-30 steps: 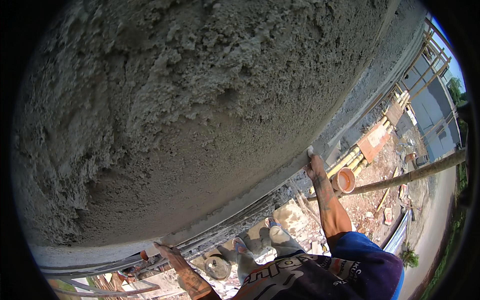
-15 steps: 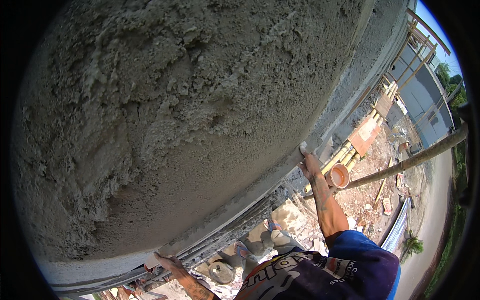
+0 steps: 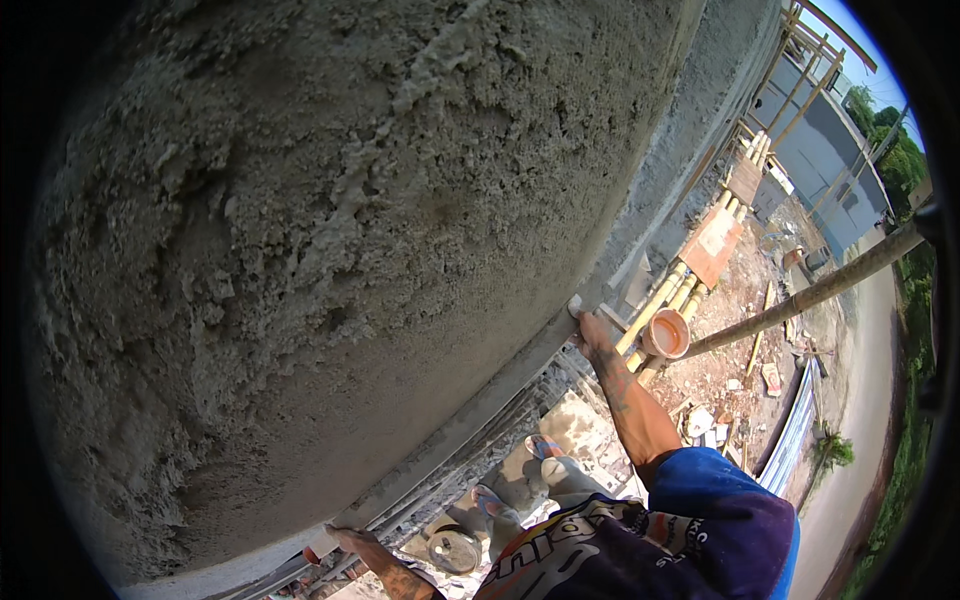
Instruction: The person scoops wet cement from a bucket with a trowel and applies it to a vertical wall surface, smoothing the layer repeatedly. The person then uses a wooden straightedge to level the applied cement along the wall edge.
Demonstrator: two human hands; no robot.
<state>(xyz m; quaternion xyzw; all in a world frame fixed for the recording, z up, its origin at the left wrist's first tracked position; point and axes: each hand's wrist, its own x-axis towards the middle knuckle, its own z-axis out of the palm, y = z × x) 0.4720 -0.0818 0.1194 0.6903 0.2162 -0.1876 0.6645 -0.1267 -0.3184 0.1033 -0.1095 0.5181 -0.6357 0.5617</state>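
A rough wall of wet grey mortar [image 3: 400,220] fills the upper left, smoother toward its lower edge. Along that edge lies a long, straight, mortar-covered straightedge [image 3: 465,418], running slantwise between my hands. My left hand [image 3: 350,541] is closed round its lower left end, fingers partly hidden. Farther up on the right, my right hand [image 3: 592,330] grips the other end, thumb at the mortar side and the remaining fingers mostly out of sight. A small orange piece [image 3: 316,552] shows beside my left hand; its kind is unclear.
An orange bucket [image 3: 667,333] stands on bamboo poles [image 3: 683,292] right of my right hand. A thick slanting pole [image 3: 810,297] crosses behind it. Below are a round container [image 3: 454,550], my sandalled feet [image 3: 543,447] and rubble. Corrugated sheet [image 3: 792,435] lies near the road.
The view has shifted slightly. My right hand appears farther left and a little lower, my left hand slightly right and lower. Both keep their hold on the straightedge.
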